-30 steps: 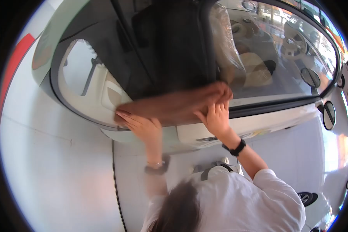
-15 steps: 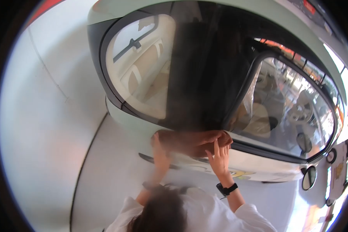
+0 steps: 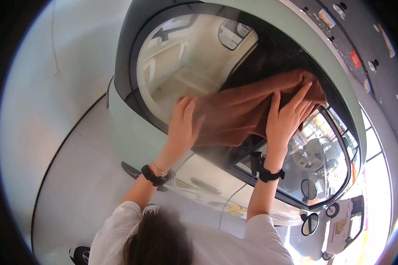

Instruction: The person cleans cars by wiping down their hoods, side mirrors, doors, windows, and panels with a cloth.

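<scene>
A brown cloth (image 3: 247, 106) is spread over the dark glass roof (image 3: 269, 53) of a small pale green car (image 3: 148, 139). My left hand (image 3: 183, 123) holds the cloth's left end, its fingers bent over the edge beside the clear rear window. Further right, my right hand (image 3: 289, 112) lies on the cloth with its fingers spread, pressing it near the far right corner. The cloth bunches in folds between my hands. Black bands circle both wrists.
A round side mirror (image 3: 310, 224) sticks out at the car's lower right. Beyond it stands another small vehicle (image 3: 342, 225). A dark panel (image 3: 362, 48) with small fittings is at the upper right. A thin cable hangs beside the car door.
Both hands have moved up and forward over the roof, carrying the cloth from the near side edge. The cloth is now spread wider. The view has shifted and turned.
</scene>
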`<move>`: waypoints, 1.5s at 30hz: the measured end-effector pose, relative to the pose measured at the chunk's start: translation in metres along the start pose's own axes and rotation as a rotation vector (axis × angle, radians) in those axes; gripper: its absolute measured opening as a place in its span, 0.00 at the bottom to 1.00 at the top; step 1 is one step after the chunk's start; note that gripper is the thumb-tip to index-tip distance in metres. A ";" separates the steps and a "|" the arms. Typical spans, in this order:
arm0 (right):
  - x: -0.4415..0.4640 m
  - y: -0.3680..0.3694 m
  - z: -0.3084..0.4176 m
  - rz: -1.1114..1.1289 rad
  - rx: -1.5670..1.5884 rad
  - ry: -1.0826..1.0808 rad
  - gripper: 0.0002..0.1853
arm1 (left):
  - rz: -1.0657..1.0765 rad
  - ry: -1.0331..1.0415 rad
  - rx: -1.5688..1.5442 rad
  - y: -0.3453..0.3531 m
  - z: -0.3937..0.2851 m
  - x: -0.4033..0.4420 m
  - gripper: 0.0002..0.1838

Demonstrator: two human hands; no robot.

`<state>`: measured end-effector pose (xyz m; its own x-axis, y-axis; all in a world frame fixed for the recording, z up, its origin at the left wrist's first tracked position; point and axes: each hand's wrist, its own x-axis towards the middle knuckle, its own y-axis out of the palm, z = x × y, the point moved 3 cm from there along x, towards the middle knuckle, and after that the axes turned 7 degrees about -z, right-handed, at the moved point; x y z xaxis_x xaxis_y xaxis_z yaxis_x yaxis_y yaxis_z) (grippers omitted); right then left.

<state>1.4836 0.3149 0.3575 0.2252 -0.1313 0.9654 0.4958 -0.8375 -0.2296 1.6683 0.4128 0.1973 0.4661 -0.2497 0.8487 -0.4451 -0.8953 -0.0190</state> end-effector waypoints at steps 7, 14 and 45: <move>0.048 0.042 0.083 -0.090 0.022 -0.081 0.43 | -0.082 -0.048 0.136 -0.022 0.038 0.022 0.30; 0.026 0.089 0.199 -0.017 0.258 -0.269 0.41 | -0.132 -0.272 0.294 -0.070 0.131 -0.007 0.21; -0.391 -0.013 0.147 0.984 0.424 -0.117 0.29 | 0.335 -0.607 0.443 -0.235 0.164 -0.245 0.11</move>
<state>1.5128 0.4548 -0.0350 0.7514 -0.5767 0.3207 0.2986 -0.1363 -0.9446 1.7835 0.6238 -0.0930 0.7510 -0.5717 0.3304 -0.3499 -0.7689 -0.5351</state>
